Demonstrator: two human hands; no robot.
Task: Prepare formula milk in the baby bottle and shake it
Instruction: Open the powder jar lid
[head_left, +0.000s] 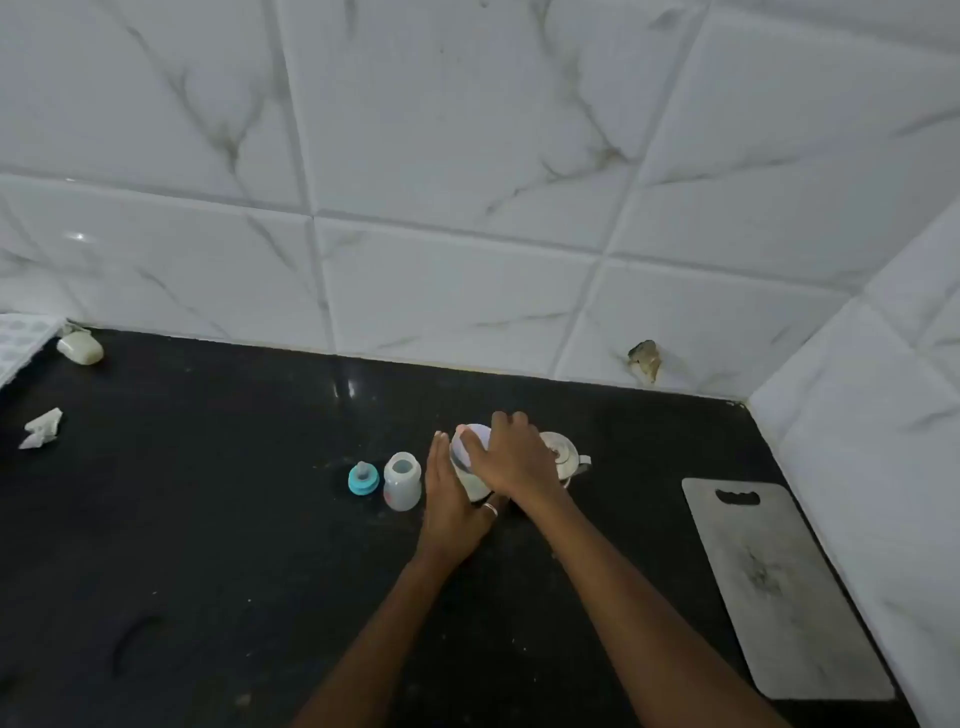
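Both hands, left hand (453, 501) and right hand (514, 457), grip the formula tin (470, 457) mid-counter; open bottle (401, 480) looks unfilled, shaking remains.

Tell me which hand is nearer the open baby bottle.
Left. The left hand is just right of the baby bottle, against the container; the right hand is farther right, atop it.

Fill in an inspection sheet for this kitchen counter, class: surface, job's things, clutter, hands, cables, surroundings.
Surface: black counter, lightly speckled.
Job's things: open baby bottle upright; blue teat cap beside it, off; white-lidded container; kettle-like vessel behind.
Clutter: crumpled paper, soap bar, cutting board.
Hands: left hand steadies the container's side; right hand covers its lid.
Cables: nothing seen.
Surroundings: marbled wall tiles, one chipped.
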